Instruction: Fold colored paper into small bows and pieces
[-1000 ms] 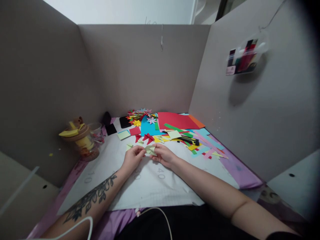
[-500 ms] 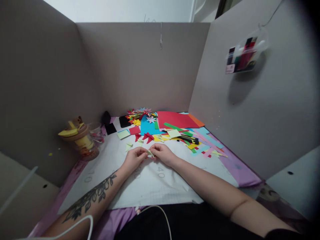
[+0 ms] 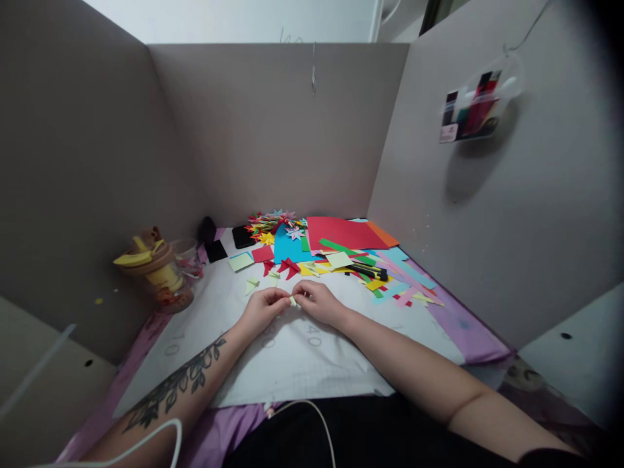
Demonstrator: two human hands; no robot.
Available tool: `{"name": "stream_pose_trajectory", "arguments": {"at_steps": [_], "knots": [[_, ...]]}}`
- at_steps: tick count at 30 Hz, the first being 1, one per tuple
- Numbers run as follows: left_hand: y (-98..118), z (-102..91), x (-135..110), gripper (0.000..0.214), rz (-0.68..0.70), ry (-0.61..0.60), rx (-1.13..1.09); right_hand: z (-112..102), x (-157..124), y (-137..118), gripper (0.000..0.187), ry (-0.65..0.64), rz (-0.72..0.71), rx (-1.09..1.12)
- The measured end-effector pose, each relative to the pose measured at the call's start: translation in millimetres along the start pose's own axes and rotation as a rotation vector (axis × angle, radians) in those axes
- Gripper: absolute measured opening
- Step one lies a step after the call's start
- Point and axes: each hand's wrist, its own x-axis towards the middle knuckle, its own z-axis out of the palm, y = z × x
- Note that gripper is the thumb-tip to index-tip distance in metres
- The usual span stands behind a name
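Note:
Between my fingertips is a small piece of pale green paper (image 3: pixel 293 301), mostly covered by the fingers. My left hand (image 3: pixel 264 308) pinches it from the left and my right hand (image 3: pixel 316 300) from the right, just above the white sheet. Right behind the hands lie small folded pale green pieces (image 3: pixel 251 286) and folded red pieces (image 3: pixel 289 268). A pale green square of paper (image 3: pixel 241 261) and a red square (image 3: pixel 262 253) rest farther back.
Folded paper stars (image 3: pixel 273 224) are heaped at the back, beside a red paper sheet (image 3: pixel 344 233). A yellow and black cutter (image 3: pixel 370 271) lies among paper strips (image 3: pixel 409 273). At left stands a yellow-topped tumbler (image 3: pixel 163 279). Grey panels (image 3: pixel 277 130) enclose the table.
The pale green paper has been turned between my fingertips and shows less of itself now. My hands have barely shifted.

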Motion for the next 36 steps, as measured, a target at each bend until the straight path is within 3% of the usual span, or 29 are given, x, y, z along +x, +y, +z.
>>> {"name": "stream_pose_trajectory", "arguments": {"at_steps": [6, 14, 27, 36], "knots": [[-1.3, 0.5, -0.1, 0.022, -0.009, 0.014, 0.018, -3.0, -0.7, 0.2, 0.012, -0.042, -0.129, -0.085], [3.9, -0.1, -1.5, 0.022, -0.015, -0.024, 0.086, -0.4, 0.0, 5.9, 0.011, -0.02, -0.195, -0.104], [-0.1, 0.3, -1.6, 0.021, 0.055, -0.066, 0.146, 0.2, -1.5, 1.5, 0.009, -0.047, -0.188, -0.114], [1.4, 0.1, -1.8, 0.019, 0.104, -0.02, 0.14, 2.0, -0.9, 0.1, 0.007, 0.043, -0.098, -0.002]]}}
